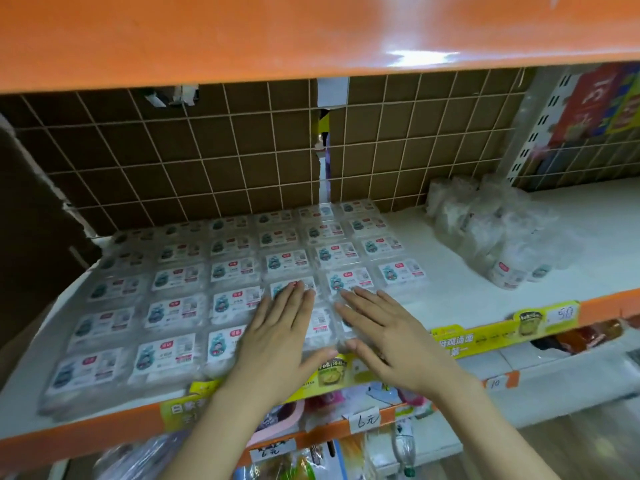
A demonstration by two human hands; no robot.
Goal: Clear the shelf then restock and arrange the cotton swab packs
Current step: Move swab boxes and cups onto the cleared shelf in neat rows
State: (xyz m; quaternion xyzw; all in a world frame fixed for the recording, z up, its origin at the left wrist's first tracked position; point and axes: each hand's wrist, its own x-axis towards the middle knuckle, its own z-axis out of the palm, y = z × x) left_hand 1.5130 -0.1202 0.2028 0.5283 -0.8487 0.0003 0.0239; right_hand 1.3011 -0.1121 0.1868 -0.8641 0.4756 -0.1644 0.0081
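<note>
Flat clear cotton swab packs point(194, 278) with white and teal labels lie in neat rows and columns across the left half of the white shelf point(443, 271). My left hand point(277, 330) lies flat with straight fingers on the front packs of one column. My right hand point(384, 330) rests flat beside it on the neighbouring front pack point(327, 327), fingers spread and pointing back left. Neither hand grips anything.
A heap of round swab tubs in clear bags point(498, 233) sits on the shelf's right part. A brown wire-grid back panel point(242, 150) closes the rear. An orange shelf point(311, 29) hangs overhead. Price strips point(485, 336) line the front edge, with lower shelves of goods below.
</note>
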